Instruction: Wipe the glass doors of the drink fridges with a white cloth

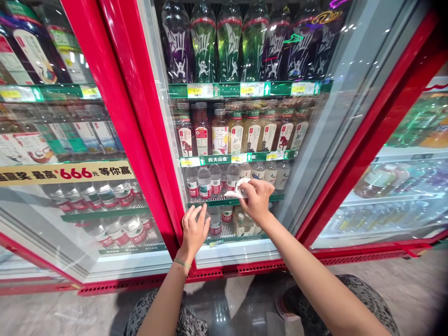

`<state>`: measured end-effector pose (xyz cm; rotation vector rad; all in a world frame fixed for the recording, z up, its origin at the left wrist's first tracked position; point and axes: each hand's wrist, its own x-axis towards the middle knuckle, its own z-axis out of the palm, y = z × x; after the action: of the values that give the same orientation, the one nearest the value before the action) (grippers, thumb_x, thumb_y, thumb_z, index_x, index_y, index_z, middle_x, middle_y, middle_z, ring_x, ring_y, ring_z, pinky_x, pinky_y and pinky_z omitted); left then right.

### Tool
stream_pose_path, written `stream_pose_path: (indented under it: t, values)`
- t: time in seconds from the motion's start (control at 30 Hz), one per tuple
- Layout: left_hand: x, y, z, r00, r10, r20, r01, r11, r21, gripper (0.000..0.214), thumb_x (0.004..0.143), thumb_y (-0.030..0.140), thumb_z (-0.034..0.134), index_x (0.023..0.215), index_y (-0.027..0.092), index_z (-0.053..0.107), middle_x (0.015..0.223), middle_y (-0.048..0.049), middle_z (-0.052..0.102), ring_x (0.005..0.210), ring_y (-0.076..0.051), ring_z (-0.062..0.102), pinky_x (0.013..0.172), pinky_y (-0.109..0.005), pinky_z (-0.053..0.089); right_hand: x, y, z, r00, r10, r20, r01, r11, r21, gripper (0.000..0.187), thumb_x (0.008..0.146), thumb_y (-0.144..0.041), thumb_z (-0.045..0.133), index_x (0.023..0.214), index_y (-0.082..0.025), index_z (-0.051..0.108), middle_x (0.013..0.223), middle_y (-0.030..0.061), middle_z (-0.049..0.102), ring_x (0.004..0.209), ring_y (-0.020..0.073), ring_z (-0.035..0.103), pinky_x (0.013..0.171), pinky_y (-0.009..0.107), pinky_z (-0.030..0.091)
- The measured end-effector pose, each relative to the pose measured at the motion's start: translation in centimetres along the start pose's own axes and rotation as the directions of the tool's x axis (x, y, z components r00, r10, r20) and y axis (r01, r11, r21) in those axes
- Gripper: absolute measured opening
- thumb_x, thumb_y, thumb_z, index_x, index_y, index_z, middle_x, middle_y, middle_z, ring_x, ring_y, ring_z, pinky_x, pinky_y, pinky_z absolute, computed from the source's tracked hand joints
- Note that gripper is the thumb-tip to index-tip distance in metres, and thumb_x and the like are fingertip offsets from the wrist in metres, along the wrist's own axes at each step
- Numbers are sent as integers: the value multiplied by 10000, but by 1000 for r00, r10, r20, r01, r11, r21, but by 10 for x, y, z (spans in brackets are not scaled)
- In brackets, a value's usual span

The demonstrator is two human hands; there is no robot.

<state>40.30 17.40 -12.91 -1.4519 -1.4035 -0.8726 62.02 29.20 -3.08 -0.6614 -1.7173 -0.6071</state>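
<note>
My right hand (257, 199) is closed on a crumpled white cloth (236, 187) and presses it against the glass door (315, 140) of a red drinks cooler, at the height of the water-bottle shelf. Lower down on the same glass, by the red door frame (150, 130), my left hand (194, 229) lies flat with its fingers spread. Behind the glass stand rows of bottles: tall dark and green bottles (227, 42) on top, tea bottles (241, 133) in the middle, small water bottles (210, 182) below.
Another glass cooler door (70, 154) stands to the left with a yellow promotional strip (66, 172), and one more (402, 186) to the right. Red vent grilles (350, 259) run along the bottom. My patterned trousers (371, 294) and a glossy floor (52, 312) show below.
</note>
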Motion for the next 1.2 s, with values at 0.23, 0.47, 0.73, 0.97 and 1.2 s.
stream_pose_path:
  t: [0.23,0.47,0.73,0.97,1.2]
  values:
    - [0,2,1,1000,-29,10,30,999,-24,594,916,283,705,1482,200,545,1234,-152,625,1326,-317,538,1131,-457,463,0,-26,6,924,-367,105,364,930,54,199,896,-235,631,1063,-308,713,1055,18,690,1018,193,497,933,367,295]
    - [0,0,-3,999,-25,45,27,999,-41,575,928,285,693,1478,203,548,1252,-153,620,1318,-313,544,1117,-448,481,7,-6,1,996,-86,-21,86,996,-24,176,853,-218,671,1020,-249,719,1010,71,666,1015,233,515,908,385,301]
    - [-5,3,-7,998,-4,70,9,998,-65,553,912,228,697,1451,243,574,1308,-143,600,1373,-324,501,1147,-486,468,5,-39,11,943,-331,42,331,943,23,217,919,-194,647,1078,-323,720,1075,11,709,1059,186,516,961,360,296]
    - [-3,-3,-22,997,21,74,-13,994,-111,610,910,192,686,1496,221,517,1340,-152,571,1355,-296,521,1135,-451,497,19,-35,10,1000,0,-15,1,1000,2,257,873,-179,637,1102,-273,708,1073,62,674,1050,233,529,917,384,319]
    - [16,-20,-41,997,-71,-43,69,996,-53,553,897,170,683,1438,238,590,1303,-142,585,1319,-288,550,1145,-449,478,1,-48,16,934,-348,80,342,937,77,222,936,-238,679,1128,-343,714,1114,5,718,1091,184,525,976,352,300]
